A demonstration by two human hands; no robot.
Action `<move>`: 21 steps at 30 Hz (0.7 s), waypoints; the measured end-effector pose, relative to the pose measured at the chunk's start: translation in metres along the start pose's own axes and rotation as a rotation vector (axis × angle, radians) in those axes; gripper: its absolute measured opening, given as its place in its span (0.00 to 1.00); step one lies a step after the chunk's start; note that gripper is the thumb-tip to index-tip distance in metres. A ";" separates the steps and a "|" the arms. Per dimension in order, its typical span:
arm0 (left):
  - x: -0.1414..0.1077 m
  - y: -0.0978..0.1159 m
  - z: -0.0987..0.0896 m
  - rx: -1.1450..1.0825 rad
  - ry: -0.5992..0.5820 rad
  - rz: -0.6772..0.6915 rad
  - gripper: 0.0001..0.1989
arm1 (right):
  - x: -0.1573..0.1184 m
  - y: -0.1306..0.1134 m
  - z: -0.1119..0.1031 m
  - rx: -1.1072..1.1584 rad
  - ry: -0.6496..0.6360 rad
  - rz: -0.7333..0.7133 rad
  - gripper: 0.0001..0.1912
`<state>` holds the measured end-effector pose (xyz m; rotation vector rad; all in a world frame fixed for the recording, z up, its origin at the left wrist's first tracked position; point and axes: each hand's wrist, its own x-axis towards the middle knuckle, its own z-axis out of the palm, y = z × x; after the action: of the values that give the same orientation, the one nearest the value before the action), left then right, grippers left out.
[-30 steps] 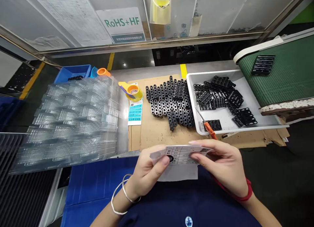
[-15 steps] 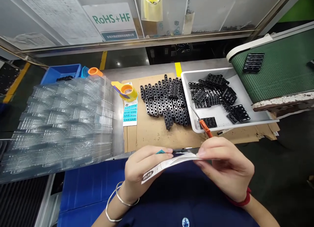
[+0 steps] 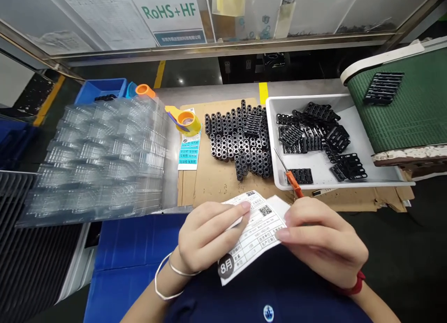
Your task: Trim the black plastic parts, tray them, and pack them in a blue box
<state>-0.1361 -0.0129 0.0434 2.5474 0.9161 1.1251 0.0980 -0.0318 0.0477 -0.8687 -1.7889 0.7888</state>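
Note:
Between my hands are printed white label sheets [image 3: 251,234], tilted so that a QR code, table lines and a dark round mark show. My left hand [image 3: 213,232] is closed on their left side, fingertips over the printed face. On the right edge, my right hand [image 3: 324,241] pinches the paper with thumb and fingers. An orange-handled tool [image 3: 294,183] sticks out above my right hand, its thin shaft over the tray wall; whether that hand also holds its handle is hidden. Beyond the paper, black ribbed parts [image 3: 240,141] lie in a pile on cardboard [image 3: 213,183].
A white tray [image 3: 380,181] holds more black parts. At the left are stacked clear plastic trays [image 3: 94,160] and a blue bin [image 3: 120,88]. A yellow tape roll [image 3: 188,125] rests on a blue label sheet [image 3: 188,155]. A green conveyor [image 3: 415,104] stands at the right.
The label sheets have turned from nearly edge-on to showing their printed face. Both hands still hold them. The whole view has shifted slightly.

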 end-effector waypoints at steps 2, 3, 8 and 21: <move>0.006 0.002 0.002 0.044 -0.044 0.030 0.05 | -0.001 0.005 -0.006 -0.058 -0.013 -0.061 0.13; 0.009 0.004 0.002 0.060 -0.066 0.051 0.05 | -0.002 0.008 -0.010 -0.075 -0.024 -0.094 0.11; 0.026 0.007 0.007 0.093 -0.146 0.167 0.08 | 0.002 0.020 -0.026 -0.048 -0.070 -0.169 0.07; 0.055 0.018 0.027 0.051 -0.212 0.084 0.06 | 0.007 0.040 -0.055 0.099 -0.091 -0.108 0.06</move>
<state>-0.0802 0.0081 0.0654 2.7049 0.8016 0.8412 0.1561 0.0030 0.0371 -0.6752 -1.8435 0.8509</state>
